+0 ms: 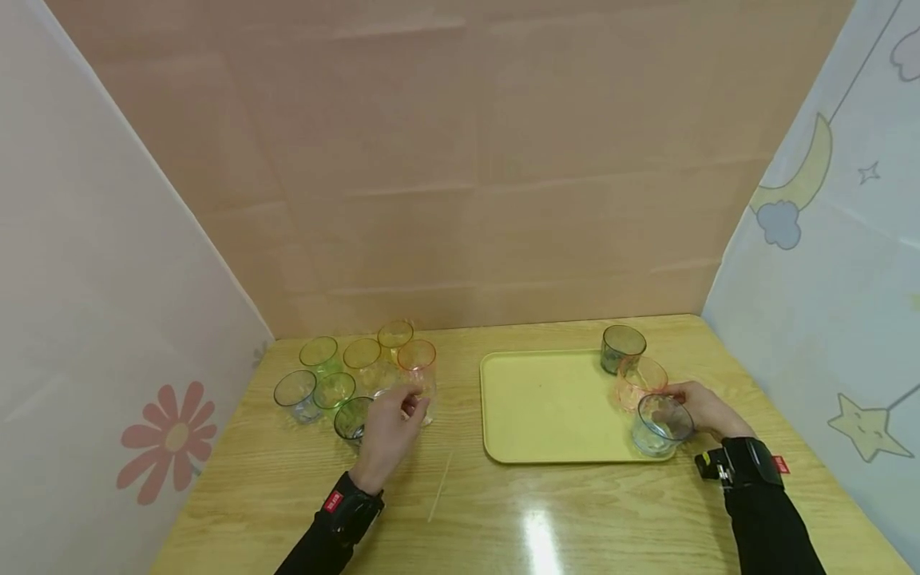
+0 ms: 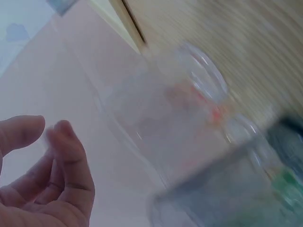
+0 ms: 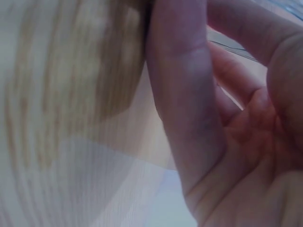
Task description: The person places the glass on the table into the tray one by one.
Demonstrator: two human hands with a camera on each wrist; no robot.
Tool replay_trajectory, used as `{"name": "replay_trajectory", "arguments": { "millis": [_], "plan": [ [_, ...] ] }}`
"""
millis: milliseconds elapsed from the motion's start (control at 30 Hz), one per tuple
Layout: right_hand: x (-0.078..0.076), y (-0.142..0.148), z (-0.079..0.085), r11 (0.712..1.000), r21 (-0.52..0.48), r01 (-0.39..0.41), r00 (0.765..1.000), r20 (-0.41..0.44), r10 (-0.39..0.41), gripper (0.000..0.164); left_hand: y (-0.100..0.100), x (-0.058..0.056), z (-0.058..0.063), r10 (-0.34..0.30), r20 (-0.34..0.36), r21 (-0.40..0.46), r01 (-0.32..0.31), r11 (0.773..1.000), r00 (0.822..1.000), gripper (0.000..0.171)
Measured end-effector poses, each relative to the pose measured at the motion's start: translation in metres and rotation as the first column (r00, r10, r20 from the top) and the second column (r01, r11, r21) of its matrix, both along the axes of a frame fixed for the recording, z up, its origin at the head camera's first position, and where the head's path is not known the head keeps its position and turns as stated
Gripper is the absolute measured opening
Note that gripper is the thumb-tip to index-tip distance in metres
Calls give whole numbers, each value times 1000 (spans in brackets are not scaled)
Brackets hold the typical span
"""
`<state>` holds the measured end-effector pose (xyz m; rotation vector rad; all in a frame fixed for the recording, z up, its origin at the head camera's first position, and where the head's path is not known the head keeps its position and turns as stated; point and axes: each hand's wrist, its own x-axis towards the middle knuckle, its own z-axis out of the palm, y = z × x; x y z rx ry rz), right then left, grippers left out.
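My left hand [image 1: 391,431] is over the front right of a cluster of glasses, fingers loosely bent and holding nothing. A gap shows between its thumb and fingers in the left wrist view. Nearest to it are a tall glass with an orange-red rim [image 1: 417,359] and a dark grey glass [image 1: 350,427]. On the far side, my right hand [image 1: 700,409] grips a pale blue glass [image 1: 650,441] at the tray's front right corner. Behind that glass are a pale orange glass [image 1: 631,391] and a dark smoky glass [image 1: 620,351], along the tray's right edge.
The yellow tray [image 1: 546,407] lies right of centre on the wooden table [image 1: 489,511]. More glasses crowd the left side: a bluish one [image 1: 296,397], green ones [image 1: 334,391] and yellow-rimmed ones [image 1: 362,355]. A brown wall [image 1: 467,200] closes the back; pale printed walls flank the sides.
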<state>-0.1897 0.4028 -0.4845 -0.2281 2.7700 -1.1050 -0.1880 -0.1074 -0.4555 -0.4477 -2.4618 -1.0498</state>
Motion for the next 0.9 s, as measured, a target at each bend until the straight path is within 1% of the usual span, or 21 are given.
{"name": "replay_trajectory", "arguments": {
  "millis": [100, 200, 300, 433, 533, 600, 733, 900],
  "plan": [
    [-1, -1, 0, 1000, -10, 4, 1000, 11, -3, 49, -13, -1, -2, 57, -45, -12, -58, 998, 997, 19],
    [-1, -1, 1, 1000, -15, -5, 1000, 10, 5, 49, -24, -1, -4, 106, -54, -28, -108, 994, 993, 27],
    [-1, -3, 2, 999, -32, -9, 1000, 11, 9, 49, -34, 1, -7, 139, -52, -50, -142, 989, 989, 35],
    [-2, -4, 3, 999, -49, -8, 1000, 10, 9, 51, -46, 3, -11, 194, -66, -106, -200, 974, 979, 44],
    [-2, -3, 3, 998, -59, -1, 1000, 15, 2, 52, -52, 3, -15, 220, -100, -137, -233, 963, 970, 48],
    [-2, -3, 2, 998, -64, 6, 1000, 22, -5, 53, -55, 3, -17, 224, -126, -151, -242, 958, 966, 50],
    [-1, -2, 1, 997, -75, 9, 1000, 28, -7, 53, -56, 2, -20, 206, -150, -170, -230, 958, 967, 53],
    [-1, -1, -2, 997, -77, -1, 1000, 16, 2, 52, -49, 0, -22, 157, -179, -211, -194, 958, 971, 57]
  ]
}}
